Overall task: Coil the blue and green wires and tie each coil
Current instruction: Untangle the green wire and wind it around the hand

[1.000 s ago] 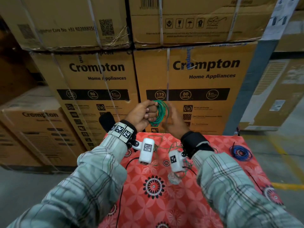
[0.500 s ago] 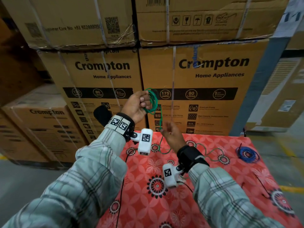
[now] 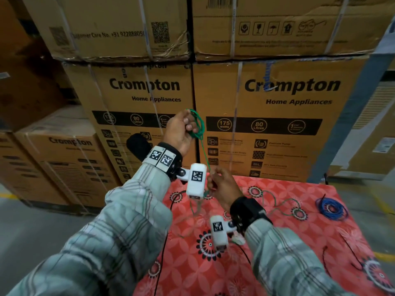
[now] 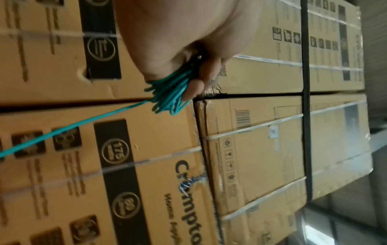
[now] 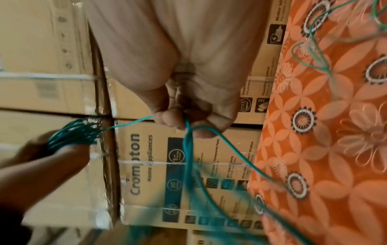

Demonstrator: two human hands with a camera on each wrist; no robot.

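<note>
Your right hand (image 3: 221, 184) has dropped away from the raised left hand (image 3: 179, 133) – its fingers gripping the green wire (image 3: 197, 124) coil – pinching and drawing fresh slack for another loop, blue wire (image 3: 331, 208) already coiled on the cloth.

Your left hand (image 3: 180, 130) is raised above and left of your right hand (image 3: 222, 186), a wire coil (image 3: 197, 124) in its fingers and one strand (image 3: 204, 154) running down between them. Below lies the table (image 3: 267, 263), a second coil (image 3: 331, 209) at its right edge. Stacked cartons (image 3: 277, 116) stand behind.
</note>
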